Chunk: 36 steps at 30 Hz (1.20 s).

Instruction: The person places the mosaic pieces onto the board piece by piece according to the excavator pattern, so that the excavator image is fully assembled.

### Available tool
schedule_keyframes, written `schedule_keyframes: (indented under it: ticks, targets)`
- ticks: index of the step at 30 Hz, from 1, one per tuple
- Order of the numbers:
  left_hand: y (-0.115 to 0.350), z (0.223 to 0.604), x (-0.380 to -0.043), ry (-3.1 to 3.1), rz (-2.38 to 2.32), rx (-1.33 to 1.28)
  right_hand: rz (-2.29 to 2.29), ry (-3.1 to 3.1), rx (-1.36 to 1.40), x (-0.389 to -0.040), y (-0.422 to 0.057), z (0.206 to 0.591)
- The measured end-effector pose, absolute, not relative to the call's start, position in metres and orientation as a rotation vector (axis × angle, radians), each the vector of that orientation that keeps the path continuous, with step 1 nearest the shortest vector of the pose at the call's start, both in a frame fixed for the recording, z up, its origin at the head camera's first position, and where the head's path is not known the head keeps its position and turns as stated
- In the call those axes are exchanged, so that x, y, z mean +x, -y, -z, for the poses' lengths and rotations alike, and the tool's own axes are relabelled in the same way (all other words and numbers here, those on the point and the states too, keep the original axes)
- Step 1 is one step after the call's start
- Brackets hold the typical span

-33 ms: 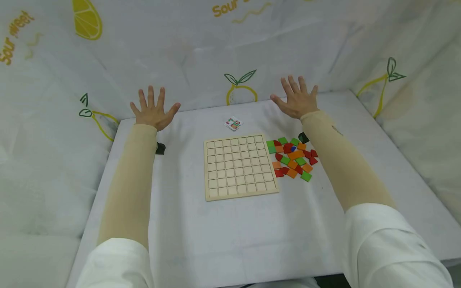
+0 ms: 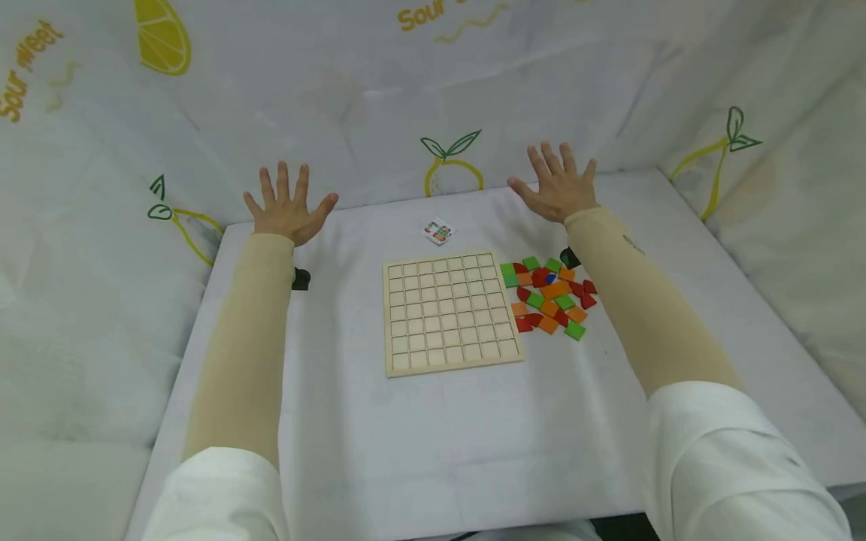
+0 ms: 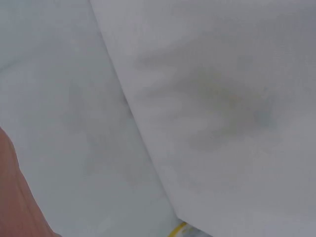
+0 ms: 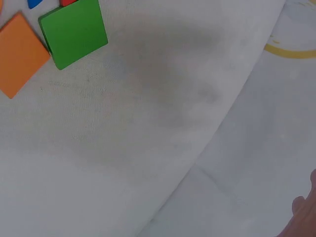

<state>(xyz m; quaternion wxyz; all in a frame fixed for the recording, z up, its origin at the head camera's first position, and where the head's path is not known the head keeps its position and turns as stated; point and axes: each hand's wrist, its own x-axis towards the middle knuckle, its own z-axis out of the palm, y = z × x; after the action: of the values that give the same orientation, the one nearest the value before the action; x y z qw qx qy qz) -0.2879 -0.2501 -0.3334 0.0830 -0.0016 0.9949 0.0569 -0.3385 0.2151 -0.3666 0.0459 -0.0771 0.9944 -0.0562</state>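
Note:
Both hands are held out over the far part of the table with fingers straight and spread, holding nothing. In the head view the left hand (image 2: 289, 210) is over the far left corner, and part of it shows at the left edge of the left wrist view. The right hand (image 2: 558, 188) is over the far right side, beyond a loose spread of coloured tiles (image 2: 556, 289), red, orange and green with a bit of blue. Left of the tiles lies a flat wooden grid board (image 2: 452, 312), its square cells bare. A green tile (image 4: 74, 32) shows large in the right wrist view.
A small printed card or stack of cards (image 2: 438, 231) lies behind the board. White cloth covers the table (image 2: 433, 451). Fabric walls with lemon prints (image 2: 453, 176) rise at the back and both sides. Beige sleeves (image 2: 240, 338) cover the forearms.

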Motion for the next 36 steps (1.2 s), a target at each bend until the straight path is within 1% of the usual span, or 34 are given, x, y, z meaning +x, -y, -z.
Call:
schedule_keyframes:
  ticks: [6,10,13,16,19,23,26,30,36]
  targets:
    - [0.251,0.331,-0.288,-2.98,-0.162,0.088,0.2,-3.033,-0.23,-0.334,-0.217,0.35]
    - [0.251,0.334,-0.279,-3.008,-0.223,0.195,0.24,-2.952,-0.233,-0.328,-0.226,0.336]
    - [0.251,0.347,-0.266,-3.014,-0.342,0.259,0.365,-2.813,-0.23,-0.318,-0.238,0.332]
    - [0.252,0.369,-0.246,-2.955,-0.523,0.292,0.481,-2.692,-0.237,-0.303,-0.253,0.338]
    - [0.249,0.394,-0.218,-2.795,-0.785,0.253,0.558,-2.639,-0.25,-0.287,-0.265,0.346]
    - [0.242,0.421,-0.181,-2.606,-1.075,0.184,0.65,-2.612,-0.252,-0.272,-0.27,0.359]
    - [0.233,0.439,-0.16,-2.513,-1.229,0.224,0.68,-2.591,-0.254,-0.267,-0.27,0.373]
    - [0.221,0.456,-0.147,-2.447,-1.319,0.294,0.712,-2.586,-0.237,-0.262,-0.271,0.388]
    - [0.216,0.465,-0.147,-2.47,-1.2,0.411,0.744,-2.555,-0.267,-0.254,-0.266,0.403]
